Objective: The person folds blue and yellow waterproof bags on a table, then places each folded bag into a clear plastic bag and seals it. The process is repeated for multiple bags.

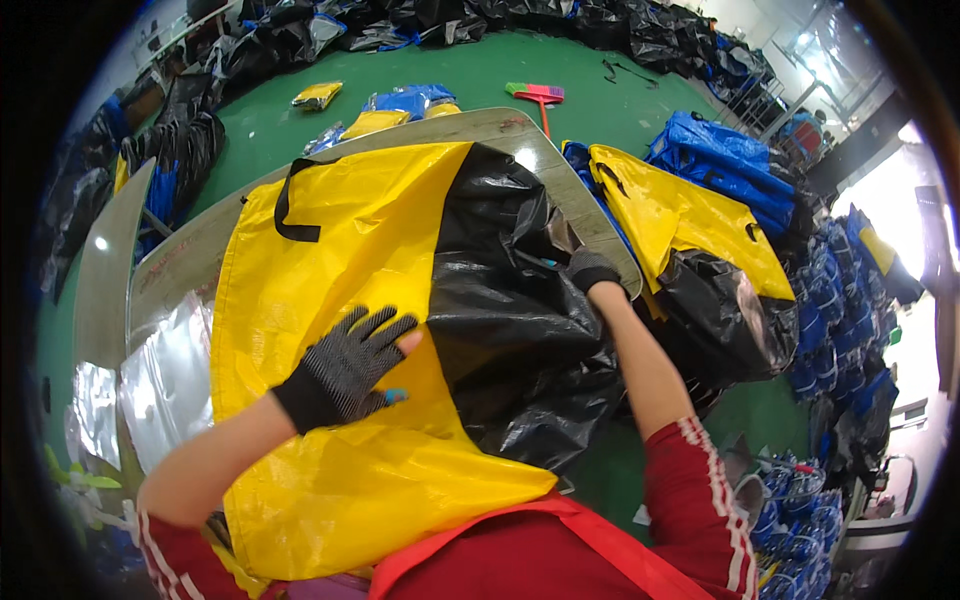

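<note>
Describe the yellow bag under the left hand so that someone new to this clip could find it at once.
On the curved grey table in the middle of the view lies a large yellow woven bag, spread flat, with the gloved left hand pressed on it. Unlike the other yellow bag on the pile to the right, it has a black strap loop near its far corner and crumpled black plastic sheeting along its right side.

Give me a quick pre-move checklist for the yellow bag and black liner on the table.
1. Left hand flat on the yellow bag: ok.
2. Right hand on the black plastic bag: ok; actual grip cannot tell.
3. Yellow bag fully on the table: not ok, near end hangs off toward the person.
4. Black handle strap free and visible: ok.
5. Black plastic lying smooth: not ok, crumpled.
6. Pile of yellow bags beside the table out of the way: ok.
</note>
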Demonstrator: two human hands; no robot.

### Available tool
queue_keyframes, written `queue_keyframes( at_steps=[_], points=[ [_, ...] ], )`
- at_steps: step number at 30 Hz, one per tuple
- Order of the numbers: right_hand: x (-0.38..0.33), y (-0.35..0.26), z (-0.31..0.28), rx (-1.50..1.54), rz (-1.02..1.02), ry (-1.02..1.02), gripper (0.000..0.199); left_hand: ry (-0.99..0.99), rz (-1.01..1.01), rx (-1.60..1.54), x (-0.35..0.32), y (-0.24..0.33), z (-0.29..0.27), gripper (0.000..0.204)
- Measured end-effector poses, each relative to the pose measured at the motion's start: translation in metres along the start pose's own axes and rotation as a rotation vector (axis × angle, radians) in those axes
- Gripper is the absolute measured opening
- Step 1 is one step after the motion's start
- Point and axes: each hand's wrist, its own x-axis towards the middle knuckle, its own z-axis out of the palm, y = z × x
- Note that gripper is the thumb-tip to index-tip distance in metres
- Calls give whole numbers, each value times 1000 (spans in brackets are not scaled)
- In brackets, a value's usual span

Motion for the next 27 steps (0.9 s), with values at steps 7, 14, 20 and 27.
queue_keyframes(
  at_steps=[7, 14, 20, 27],
  points=[
    [-17, 4, -39, 269, -614, 158, 40, 143, -110, -72, 67, 16, 106, 80],
    [45, 56, -44, 985, -156, 583, 38, 294, -431, -71, 50, 13, 119, 56],
    [110, 62, -29, 357, -298, 867, 29, -3, 303, -766, 78, 142, 108, 38],
    [100, 89, -30, 939, -108, 681, 31, 440, -1216, 435, -214, 46, 74, 61]
  ],
)
